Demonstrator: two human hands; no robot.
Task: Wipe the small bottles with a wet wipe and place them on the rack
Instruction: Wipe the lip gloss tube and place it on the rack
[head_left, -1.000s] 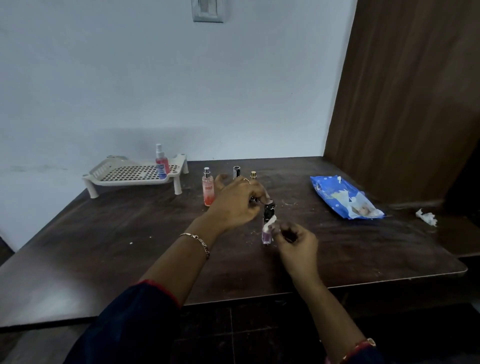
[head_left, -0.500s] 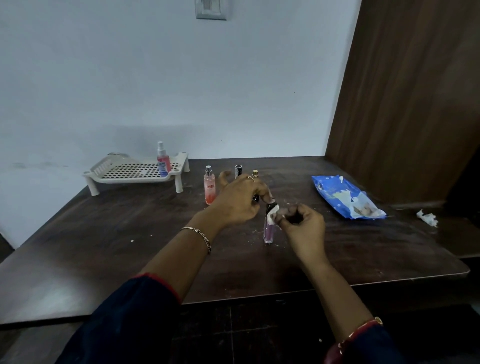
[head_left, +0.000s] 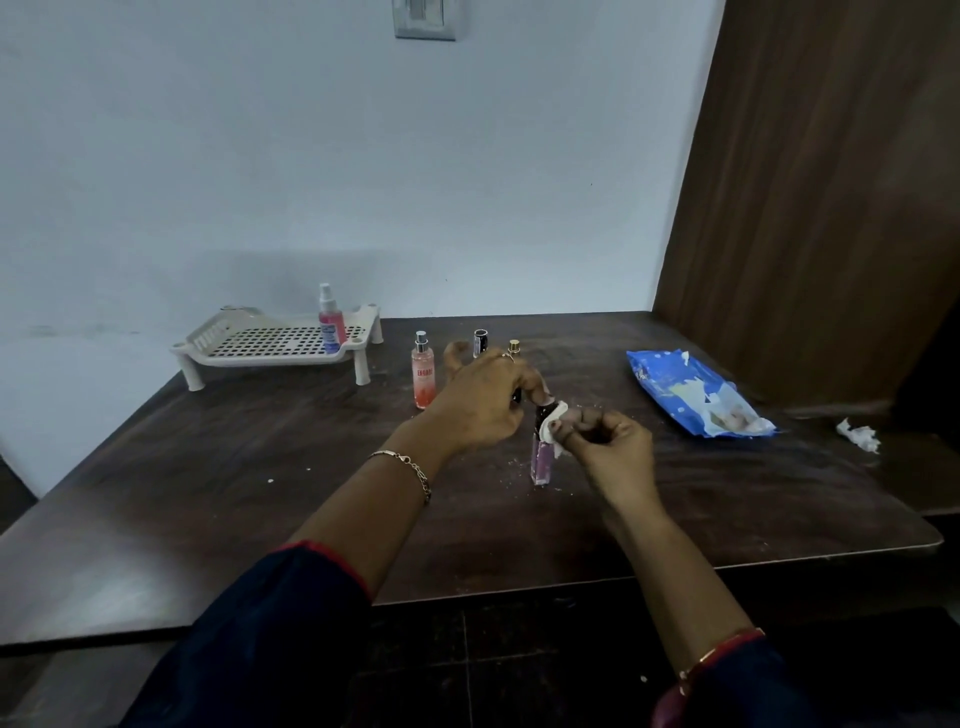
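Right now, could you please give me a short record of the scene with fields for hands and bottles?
left hand: grips the purple bottle by its cap
right hand: pinches wet wipe against that bottle
bottle pose: upright on the table
rack: holds one pink spray bottle
also standing: peach bottle, dark-capped bottle, gold-capped bottle
wipe packet: at right

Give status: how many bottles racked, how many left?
Done: one pink spray bottle stands on the white perforated plastic rack. In hand: left hand steadies the slim purple black-capped bottle on the dark table; right hand pinches a white wet wipe against it. Left: that one, plus the peach spray bottle, small dark-capped bottle and gold-capped bottle on the table.
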